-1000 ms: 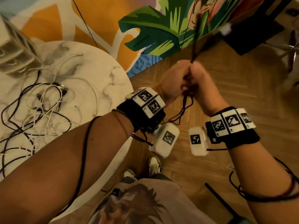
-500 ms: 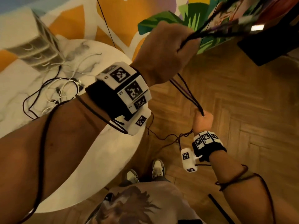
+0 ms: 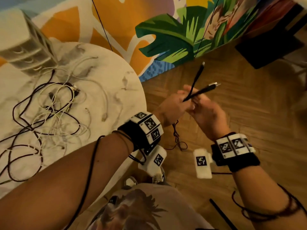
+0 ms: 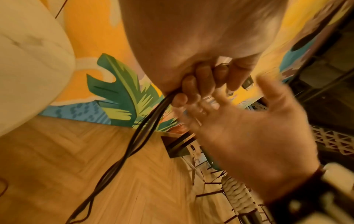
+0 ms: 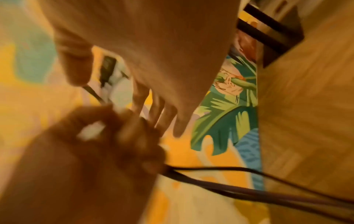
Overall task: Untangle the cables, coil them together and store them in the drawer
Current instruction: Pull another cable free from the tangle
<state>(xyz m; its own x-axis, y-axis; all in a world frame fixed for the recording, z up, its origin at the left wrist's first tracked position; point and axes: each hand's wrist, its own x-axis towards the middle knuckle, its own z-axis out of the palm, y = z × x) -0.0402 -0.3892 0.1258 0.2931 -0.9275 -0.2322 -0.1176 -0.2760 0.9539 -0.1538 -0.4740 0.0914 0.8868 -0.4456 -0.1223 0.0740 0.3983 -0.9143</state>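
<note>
A long black cable (image 3: 207,88) is gripped in my left hand (image 3: 174,107), off the table's right edge and above the floor. Its two plug ends stick up past the knuckles, and the doubled length (image 4: 145,130) hangs down towards the floor. The left fingers (image 4: 199,81) are curled round it. My right hand (image 3: 209,118) is beside the left, palm open, its straight fingers (image 5: 164,116) near the left hand's fingers and holding nothing. A tangle of black and white cables (image 3: 49,113) lies on the round marble table (image 3: 131,97). The small white drawer unit (image 3: 28,47) stands at the table's far left.
A colourful painted panel (image 3: 166,30) stands behind the table. A black stand (image 3: 265,47) sits on the herringbone wood floor (image 3: 249,113) at the far right. My shoes (image 3: 159,176) are close to the table's edge.
My left hand came down from high up with the cable. My right hand rose from low on the cable, let go of it, and now meets the left hand.
</note>
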